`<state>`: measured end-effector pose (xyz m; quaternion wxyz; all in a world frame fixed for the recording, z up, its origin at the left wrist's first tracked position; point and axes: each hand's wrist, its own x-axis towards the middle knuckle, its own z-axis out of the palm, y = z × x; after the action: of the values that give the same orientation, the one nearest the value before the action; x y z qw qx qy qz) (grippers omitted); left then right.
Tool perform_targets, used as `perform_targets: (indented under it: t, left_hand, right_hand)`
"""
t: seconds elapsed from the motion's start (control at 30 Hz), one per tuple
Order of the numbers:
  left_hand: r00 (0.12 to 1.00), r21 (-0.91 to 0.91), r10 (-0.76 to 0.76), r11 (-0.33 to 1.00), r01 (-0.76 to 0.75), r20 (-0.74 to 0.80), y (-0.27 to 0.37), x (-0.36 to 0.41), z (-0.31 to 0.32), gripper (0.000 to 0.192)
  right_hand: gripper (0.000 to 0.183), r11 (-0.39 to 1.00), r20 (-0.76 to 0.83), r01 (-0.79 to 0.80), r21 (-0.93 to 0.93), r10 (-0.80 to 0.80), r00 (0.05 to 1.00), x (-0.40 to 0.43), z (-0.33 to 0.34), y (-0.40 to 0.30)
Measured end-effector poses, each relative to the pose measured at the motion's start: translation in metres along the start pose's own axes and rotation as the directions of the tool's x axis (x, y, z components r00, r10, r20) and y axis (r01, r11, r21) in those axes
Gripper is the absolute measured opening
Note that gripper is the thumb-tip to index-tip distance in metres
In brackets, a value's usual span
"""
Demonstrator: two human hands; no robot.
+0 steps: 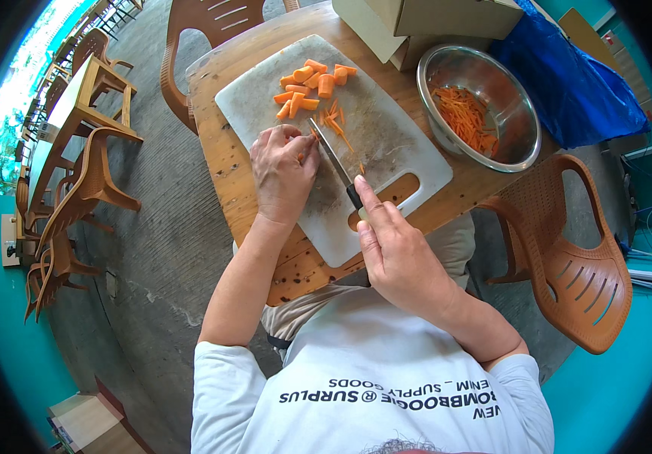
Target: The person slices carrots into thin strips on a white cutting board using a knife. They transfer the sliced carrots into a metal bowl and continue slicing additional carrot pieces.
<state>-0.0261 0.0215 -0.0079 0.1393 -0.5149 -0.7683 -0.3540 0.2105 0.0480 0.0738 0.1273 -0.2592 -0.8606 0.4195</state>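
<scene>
My right hand (pixel 397 244) grips the handle of a kitchen knife (pixel 334 159), index finger stretched along its top. The blade slants up and left over a white plastic cutting board (pixel 399 136). Beside the tip, my left hand (pixel 287 164) presses a piece of carrot (pixel 313 134) with bent fingertips; most of that piece is hidden. Thin carrot strips (pixel 334 122) lie just right of the blade. Farther up the board is a loose group of carrot chunks (pixel 306 85). A steel bowl (pixel 436 122) to the right holds shredded carrot (pixel 465 119).
The board rests on a wooden table (pixel 229 170) with a worn, pitted edge. Cardboard boxes (pixel 450 20) and a blue plastic bag (pixel 570 79) sit behind the bowl. Brown plastic chairs (pixel 575 284) stand at the right, and another chair (pixel 178 74) touches the far left side.
</scene>
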Motion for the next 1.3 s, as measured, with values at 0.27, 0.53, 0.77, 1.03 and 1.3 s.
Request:
perform_targets:
  t: [0.27, 0.53, 0.77, 1.03, 1.3]
  left_hand:
    - [1.0, -0.003, 0.0, 1.0, 0.0, 0.017, -0.001, 0.003, 0.003, 0.009]
    - [0.999, -0.021, -0.043, 0.999, 0.044, 0.025, -0.001, 0.003, 0.002, 0.01]
    - [0.999, -0.031, -0.041, 0.999, 0.042, 0.018, -0.001, 0.001, 0.002, 0.011]
    - [1.0, -0.019, -0.024, 1.0, 0.024, 0.003, -0.002, -0.001, 0.003, 0.012]
    - [0.999, -0.024, -0.033, 0.999, 0.033, 0.008, -0.002, -0.001, 0.004, 0.011]
  right_hand:
    - [0.066, 1.0, -0.017, -0.005, -0.015, 0.004, 1.0, 0.01, 0.002, -0.001]
    - [0.063, 0.994, 0.075, -0.104, -0.042, 0.107, 0.991, 0.002, -0.018, -0.012]
    - [0.058, 0.982, -0.001, -0.161, 0.093, 0.162, 0.987, -0.01, -0.033, -0.018]
    - [0.064, 0.998, -0.036, 0.011, 0.069, -0.009, 0.999, -0.006, -0.015, -0.005]
    - [0.065, 0.999, -0.022, 0.0, 0.042, 0.001, 1.0, -0.005, -0.012, -0.004]
